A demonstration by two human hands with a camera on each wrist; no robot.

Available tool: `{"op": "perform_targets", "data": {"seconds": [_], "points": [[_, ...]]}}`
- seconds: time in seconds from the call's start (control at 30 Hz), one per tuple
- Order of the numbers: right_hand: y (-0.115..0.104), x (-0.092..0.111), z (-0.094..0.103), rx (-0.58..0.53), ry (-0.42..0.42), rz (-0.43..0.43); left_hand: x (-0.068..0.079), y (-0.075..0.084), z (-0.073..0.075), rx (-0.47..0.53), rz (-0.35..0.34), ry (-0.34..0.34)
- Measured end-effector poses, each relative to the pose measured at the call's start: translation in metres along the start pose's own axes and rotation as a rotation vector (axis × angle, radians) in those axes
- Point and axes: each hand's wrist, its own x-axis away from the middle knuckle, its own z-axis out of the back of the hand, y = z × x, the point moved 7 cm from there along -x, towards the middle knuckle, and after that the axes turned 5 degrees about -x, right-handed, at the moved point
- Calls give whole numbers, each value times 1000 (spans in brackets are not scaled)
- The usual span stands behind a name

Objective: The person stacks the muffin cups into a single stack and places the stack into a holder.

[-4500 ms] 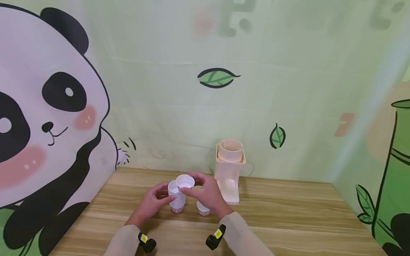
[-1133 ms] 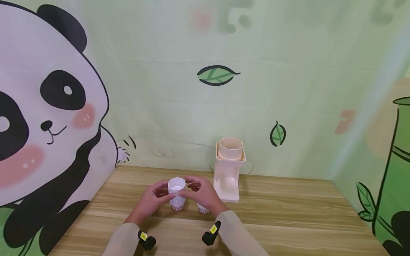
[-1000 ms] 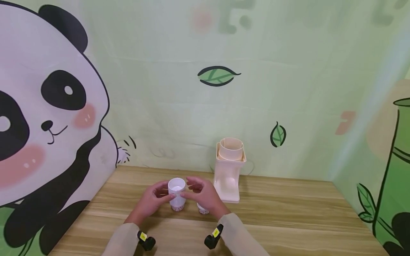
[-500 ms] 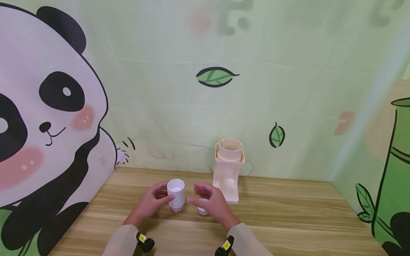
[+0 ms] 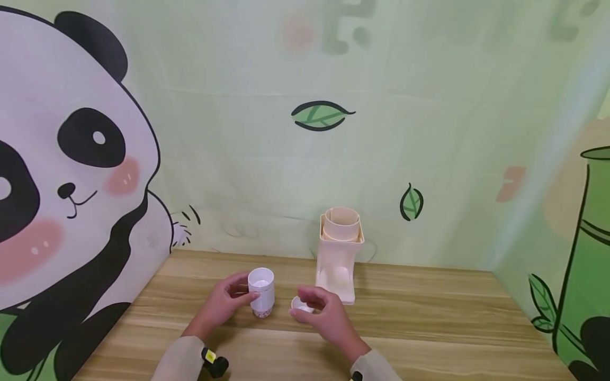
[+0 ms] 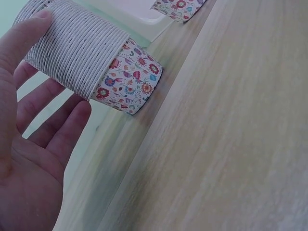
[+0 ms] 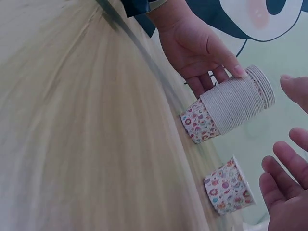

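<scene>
A tall stack of nested paper cups stands upright on the table, white-rimmed with a floral print at the base. My left hand holds it from the left, thumb on the near side and fingers behind. The left wrist view shows the ribbed rims of the stack by the thumb. To its right a single floral paper cup stands upright, partly hidden by my right hand. That hand is apart from the stack, fingers loosely bent and spread. In the right wrist view its fingers sit beside the single cup, holding nothing.
A pale pink dispenser-like stand with a round tube in its top stands behind the single cup. The wooden table ends at a green fabric backdrop printed with a panda and leaves.
Earlier my right hand held a paper cup over the stack; that cup is now in the stack. The right hand has let go and moved right and down to the single cup. Left hand stays.
</scene>
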Motion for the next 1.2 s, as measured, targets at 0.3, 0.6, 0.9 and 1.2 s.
{"op": "perform_targets", "data": {"seconds": [0.3,0.6,0.9,1.2], "points": [[6,9,14,84,115,19,0,-1,0,-14,-1,1],[21,7,19,145,174,-54,0,-2,1,-14,4,1],[30,4,16,137,166,-86,0,-2,1,-11,12,-5],[38,-2,10,141,145,-51,-1,-3,0,-8,7,-12]]}}
